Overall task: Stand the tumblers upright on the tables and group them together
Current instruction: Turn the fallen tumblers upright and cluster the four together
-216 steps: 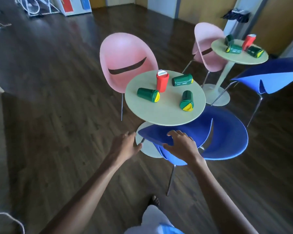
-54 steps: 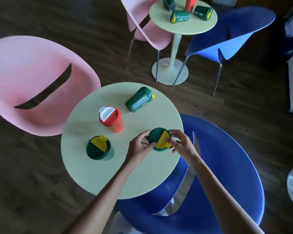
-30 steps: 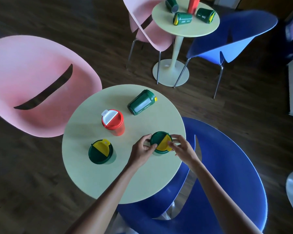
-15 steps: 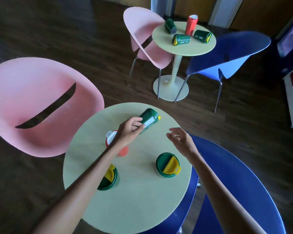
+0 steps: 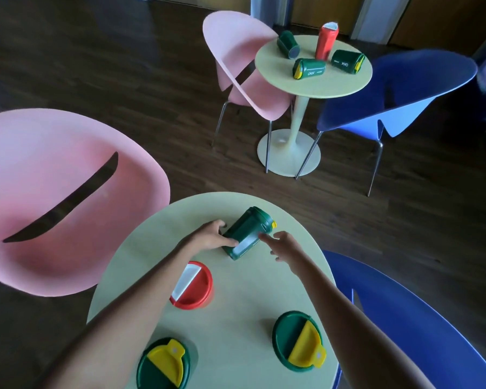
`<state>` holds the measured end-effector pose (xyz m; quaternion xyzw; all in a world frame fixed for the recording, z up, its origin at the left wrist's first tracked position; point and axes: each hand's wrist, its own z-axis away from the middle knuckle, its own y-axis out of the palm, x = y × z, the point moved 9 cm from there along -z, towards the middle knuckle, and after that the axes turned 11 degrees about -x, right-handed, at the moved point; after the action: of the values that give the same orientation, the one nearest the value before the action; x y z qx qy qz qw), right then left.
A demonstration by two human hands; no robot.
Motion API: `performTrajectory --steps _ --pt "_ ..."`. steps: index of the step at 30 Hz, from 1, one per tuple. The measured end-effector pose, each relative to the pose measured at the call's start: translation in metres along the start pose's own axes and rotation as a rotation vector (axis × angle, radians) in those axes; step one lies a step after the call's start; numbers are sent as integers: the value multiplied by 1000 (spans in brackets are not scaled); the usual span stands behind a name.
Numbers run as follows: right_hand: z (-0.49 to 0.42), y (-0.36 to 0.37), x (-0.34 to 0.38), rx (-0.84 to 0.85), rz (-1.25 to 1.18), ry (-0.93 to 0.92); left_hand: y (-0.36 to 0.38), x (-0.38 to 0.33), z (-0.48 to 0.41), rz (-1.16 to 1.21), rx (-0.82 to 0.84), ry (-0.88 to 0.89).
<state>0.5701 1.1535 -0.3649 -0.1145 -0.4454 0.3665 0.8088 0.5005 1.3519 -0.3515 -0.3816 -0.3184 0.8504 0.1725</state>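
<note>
Left hand (image 5: 211, 237) now grips the lying green tumbler (image 5: 247, 234) beyond the red tumbler (image 5: 192, 286); right hand (image 5: 286, 248), fingers spread, has closed in beside it.

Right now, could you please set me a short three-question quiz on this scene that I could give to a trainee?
1. True or false: every tumbler on the far round cream table lies on its side.
2. How many tumblers stand upright on the near round cream table?
3. The left hand grips: A) a glass bottle; B) the tipped green plastic tumbler; C) nothing.
Key: 1 false, the tall red plastic tumbler stands upright there; 2 three; 3 B.
</note>
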Motion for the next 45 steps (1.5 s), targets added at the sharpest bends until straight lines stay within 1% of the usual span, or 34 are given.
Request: performTrajectory --steps 3,6,10,15,18,22,24,27,29,33,39,45 --pt "-9 16 0 67 -206 108 7 0 -12 19 33 17" --pt "-13 24 0 73 -347 115 9 -3 -14 27 44 51" --pt "-15 28 -7 74 -470 125 6 -2 -13 -1 -15 101" --pt "-5 8 11 41 -500 -24 1 -12 -2 53 -94 146" --pt "6 -12 23 20 -510 -143 -4 -29 9 140 -141 176" --pt "29 -43 36 -55 -409 -351 -4 -50 31 251 -109 201" --pt "38 -55 37 -73 -349 -451 -4 -56 43 368 -96 219" --pt "51 -62 31 -33 -257 -538 -2 -60 60 533 -101 263" --pt "59 -62 26 13 -243 -559 2 -61 70 583 -95 283" --pt "67 -54 11 97 -231 -541 15 -54 83 546 -86 271" --pt "70 -40 -11 153 -244 -477 25 -52 89 260 -126 289" --pt "67 -37 -23 162 -256 -423 43 -48 88 241 -164 255"
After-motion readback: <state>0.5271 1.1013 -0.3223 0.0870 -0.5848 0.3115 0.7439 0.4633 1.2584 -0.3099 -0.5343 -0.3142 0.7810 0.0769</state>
